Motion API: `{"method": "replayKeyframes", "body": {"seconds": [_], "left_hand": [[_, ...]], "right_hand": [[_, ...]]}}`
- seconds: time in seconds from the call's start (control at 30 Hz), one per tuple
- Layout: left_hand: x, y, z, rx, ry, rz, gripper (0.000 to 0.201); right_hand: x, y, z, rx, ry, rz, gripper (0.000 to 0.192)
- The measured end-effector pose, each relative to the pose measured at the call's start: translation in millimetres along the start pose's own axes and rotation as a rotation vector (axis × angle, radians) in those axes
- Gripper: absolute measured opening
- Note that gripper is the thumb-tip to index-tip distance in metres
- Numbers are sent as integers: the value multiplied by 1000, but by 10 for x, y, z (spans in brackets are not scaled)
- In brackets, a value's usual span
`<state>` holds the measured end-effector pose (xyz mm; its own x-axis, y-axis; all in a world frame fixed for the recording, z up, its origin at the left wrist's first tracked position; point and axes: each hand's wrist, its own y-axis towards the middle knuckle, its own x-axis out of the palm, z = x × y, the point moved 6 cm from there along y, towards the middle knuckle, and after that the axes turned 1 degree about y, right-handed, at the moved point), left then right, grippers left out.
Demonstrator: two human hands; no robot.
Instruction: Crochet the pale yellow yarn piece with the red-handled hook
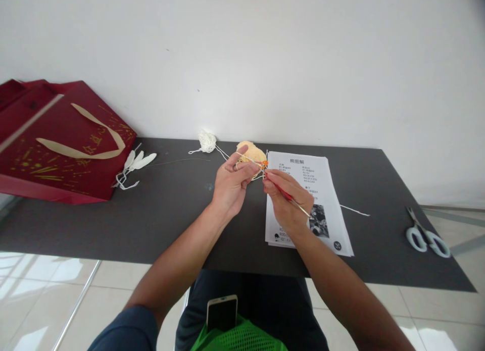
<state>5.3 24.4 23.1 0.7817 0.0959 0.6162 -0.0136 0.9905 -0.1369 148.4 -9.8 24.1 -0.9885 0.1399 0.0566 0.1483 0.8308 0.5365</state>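
Phone [222, 312] on our lap | left hand [231, 182] grip tensions thin, limp yarn [250, 160] | right hand [287, 199] grip pinches stiff, light hook [290, 198] mid-shaft | desk [170, 214]

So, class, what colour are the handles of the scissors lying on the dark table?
White; the scissors show best in the head view, at the table's right end.

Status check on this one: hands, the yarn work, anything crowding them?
Left hand holds cream yarn piece, strand over fingers. Right hand grips red-handled crochet hook at the stitch. Pattern sheet under right hand; scissors far right, apart.
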Motion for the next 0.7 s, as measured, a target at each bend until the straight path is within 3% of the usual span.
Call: {"method": "replayKeyframes", "body": {"seconds": [0.13,0.27,0.7], "left_hand": [[10,6,-2,15,35,-13,75],[2,18,-36,58,73,-23,81],[-28,43,-48,161,168,-56,77]], "right_hand": [[19,88,207,314,400,42,15],[19,149,256,465,534,81,14],[-41,232,195,361,570,98,10]]}}
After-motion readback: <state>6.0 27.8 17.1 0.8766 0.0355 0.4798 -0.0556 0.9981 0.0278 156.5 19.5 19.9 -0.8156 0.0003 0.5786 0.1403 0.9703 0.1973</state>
